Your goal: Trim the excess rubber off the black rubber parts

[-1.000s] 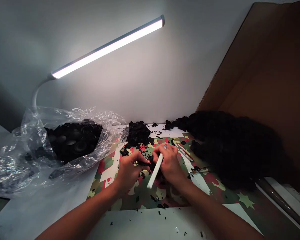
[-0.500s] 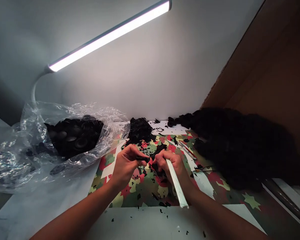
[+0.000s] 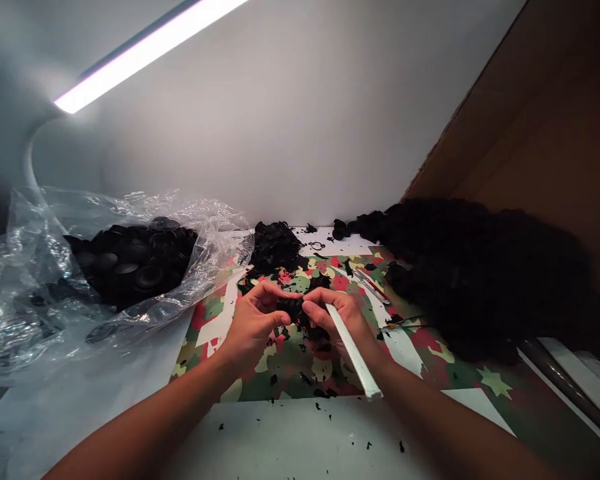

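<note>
Between thumb and fingers, my left hand (image 3: 247,323) pinches a small black ribbed part (image 3: 291,307) that looks like rubber. My right hand (image 3: 347,320) is closed around a long white stick-like handle (image 3: 355,357), which slants back toward me over the wrist. Whatever end the handle has lies hidden inside the fingers. The right thumb and fingertip meet the right side of the black part. Black scraps (image 3: 320,337) lie beneath both hands on a camouflage-patterned sheet (image 3: 250,390).
At left, a clear plastic bag (image 3: 220,233) holds many black round parts (image 3: 130,267). Black shavings (image 3: 275,247) are heaped at the back. A large black pile (image 3: 485,287) fills the right, near a cardboard panel (image 3: 540,133). A red craft knife (image 3: 373,287) lies nearby; a lamp (image 3: 150,57) hangs above.
The black part has turned from thin and edge-on to showing its ribbed side. My right fingers have come in against it. The whole view has shifted slightly.
</note>
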`<act>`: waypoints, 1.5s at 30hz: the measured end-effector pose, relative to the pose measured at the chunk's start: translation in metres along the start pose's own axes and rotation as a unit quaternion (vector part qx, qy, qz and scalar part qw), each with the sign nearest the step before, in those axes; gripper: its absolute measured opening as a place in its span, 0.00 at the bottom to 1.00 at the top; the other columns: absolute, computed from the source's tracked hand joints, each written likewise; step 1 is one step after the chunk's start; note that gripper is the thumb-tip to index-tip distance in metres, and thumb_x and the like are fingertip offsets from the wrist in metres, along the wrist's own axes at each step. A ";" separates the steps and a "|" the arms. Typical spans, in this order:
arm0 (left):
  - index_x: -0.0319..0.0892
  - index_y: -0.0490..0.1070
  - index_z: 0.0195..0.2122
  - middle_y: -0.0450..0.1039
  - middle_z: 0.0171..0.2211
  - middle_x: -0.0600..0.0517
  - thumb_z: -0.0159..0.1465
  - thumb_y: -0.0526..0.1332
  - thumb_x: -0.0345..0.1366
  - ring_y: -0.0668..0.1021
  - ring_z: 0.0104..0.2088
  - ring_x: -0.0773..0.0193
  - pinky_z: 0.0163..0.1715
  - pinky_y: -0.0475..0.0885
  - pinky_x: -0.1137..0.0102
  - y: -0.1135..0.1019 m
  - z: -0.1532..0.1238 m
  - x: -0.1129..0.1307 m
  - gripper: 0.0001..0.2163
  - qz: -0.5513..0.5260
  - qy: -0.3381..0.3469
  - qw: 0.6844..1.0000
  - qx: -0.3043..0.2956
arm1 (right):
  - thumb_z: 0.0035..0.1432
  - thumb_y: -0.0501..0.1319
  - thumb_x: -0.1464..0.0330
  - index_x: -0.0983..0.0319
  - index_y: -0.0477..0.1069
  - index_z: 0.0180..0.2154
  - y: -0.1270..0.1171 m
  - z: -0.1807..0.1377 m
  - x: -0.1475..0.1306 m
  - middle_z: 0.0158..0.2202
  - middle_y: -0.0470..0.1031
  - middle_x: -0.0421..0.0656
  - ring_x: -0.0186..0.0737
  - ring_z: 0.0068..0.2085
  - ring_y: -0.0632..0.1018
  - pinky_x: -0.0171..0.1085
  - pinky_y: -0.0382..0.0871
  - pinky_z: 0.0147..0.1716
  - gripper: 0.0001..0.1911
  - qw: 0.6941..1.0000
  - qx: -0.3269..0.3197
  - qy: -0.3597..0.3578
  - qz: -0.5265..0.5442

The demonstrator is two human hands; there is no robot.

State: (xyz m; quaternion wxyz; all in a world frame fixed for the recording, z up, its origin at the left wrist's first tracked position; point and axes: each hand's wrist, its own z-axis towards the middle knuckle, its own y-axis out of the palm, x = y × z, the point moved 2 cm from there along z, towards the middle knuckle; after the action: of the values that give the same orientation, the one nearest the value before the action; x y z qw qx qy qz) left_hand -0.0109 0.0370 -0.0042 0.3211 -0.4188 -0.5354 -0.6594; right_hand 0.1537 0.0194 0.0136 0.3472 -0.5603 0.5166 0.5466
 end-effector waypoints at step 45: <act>0.39 0.77 0.46 0.80 0.38 0.47 0.56 0.73 0.44 0.82 0.34 0.63 0.37 0.78 0.69 -0.006 0.002 0.001 0.20 0.015 -0.090 0.996 0.007 | 0.61 0.61 0.66 0.59 0.72 0.29 -0.004 0.001 -0.011 0.26 0.73 0.39 0.38 0.30 0.69 0.37 0.62 0.34 0.08 0.895 0.081 -0.249 -0.361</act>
State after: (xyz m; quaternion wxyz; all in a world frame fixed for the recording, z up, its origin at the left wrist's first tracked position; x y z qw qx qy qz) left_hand -0.0163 0.0405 -0.0060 0.2847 -0.4821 -0.5604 -0.6103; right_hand 0.1592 0.0237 0.0236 0.6823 -0.5235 0.2179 0.4615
